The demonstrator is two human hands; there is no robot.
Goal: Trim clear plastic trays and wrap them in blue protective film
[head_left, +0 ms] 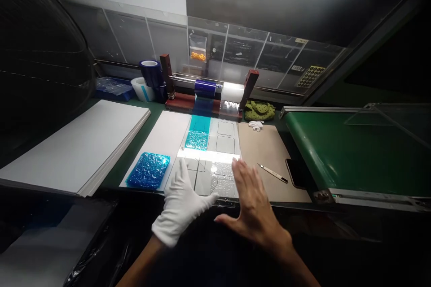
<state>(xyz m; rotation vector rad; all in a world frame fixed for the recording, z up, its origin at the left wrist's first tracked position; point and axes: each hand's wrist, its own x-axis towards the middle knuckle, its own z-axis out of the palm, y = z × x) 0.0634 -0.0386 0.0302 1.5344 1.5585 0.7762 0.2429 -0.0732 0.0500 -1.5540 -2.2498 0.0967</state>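
- Conveyor belt (336,152), green, lies beyond the brown board, well to the right of both hands.
- Stack of white sheets (74,148) sits well to the left of the left hand.
- Marked sheet (204,183), printed with rounded outlines, lies beneath and ahead of the two hands.
- Brown board (269,150) lies ahead and to the right of the right hand.
- Roll stand (182,103) rises well ahead of both hands, carrying a blue roll and a white one.
- Right hand (254,208), bare, shows its back, fingers together and pointing forward, thumb stretched wide toward the left hand; nothing shows in its grasp.
- Left hand (182,202), white-gloved, angles forward, fingers gathered, thumb splayed toward the right hand; its grasp is wide, holding nothing visible.
- Crinkled blue film pile (148,170) rests just left of the left hand.
- Clear film patch (224,183) lies between the hands; contact cannot be told.
- Blue film strip (198,139) runs from the stand to ahead of the left fingertips.
- Phone (296,173) lies right of the right hand.
- Knife (273,173) lies between phone and right hand.
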